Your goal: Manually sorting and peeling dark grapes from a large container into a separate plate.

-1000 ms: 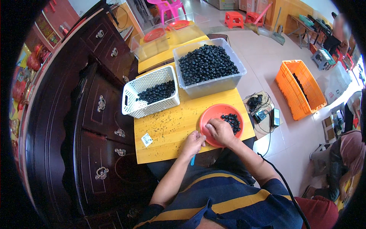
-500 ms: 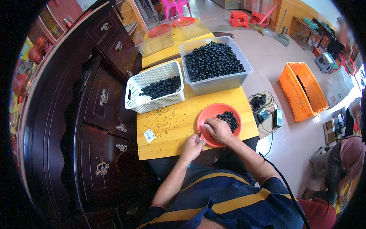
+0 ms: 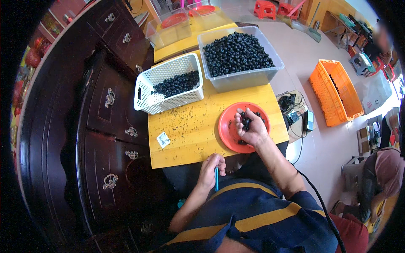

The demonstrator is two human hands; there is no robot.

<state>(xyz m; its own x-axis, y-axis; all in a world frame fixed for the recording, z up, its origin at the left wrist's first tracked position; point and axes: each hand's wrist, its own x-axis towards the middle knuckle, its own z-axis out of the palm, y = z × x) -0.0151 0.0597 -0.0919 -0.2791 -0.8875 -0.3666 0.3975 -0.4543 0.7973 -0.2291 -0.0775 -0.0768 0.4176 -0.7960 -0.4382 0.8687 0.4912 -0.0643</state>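
Note:
My right hand point(image 3: 255, 131) is turned palm up above a shallow red plate point(image 3: 226, 138). Its curled fingers cradle several small, dark round berries point(image 3: 246, 121). More of these berries lie on the plate, partly hidden behind the hand. Just off the table's front edge, my left hand point(image 3: 209, 169) is closed around a slim tool with a teal handle point(image 3: 217, 179), which looks like a small knife. The handle points down toward my body, and the blade end is hidden by the fingers. Beyond the plate stands a clear plastic bin point(image 3: 249, 80) heaped with the same berries.
Left of the bin, a white perforated basket point(image 3: 168, 103) holds a smaller pile of berries. Dark crumbs and a white printed packet point(image 3: 163, 140) lie on the yellow table point(image 3: 185, 155). Dark drawers point(image 3: 114, 147) stand close at left. An orange crate point(image 3: 335, 92) and cables point(image 3: 291, 103) are at right.
My right hand has turned from palm down on the plate to palm up with berries in it. The left hand has moved away from the plate, and the teal handle now shows.

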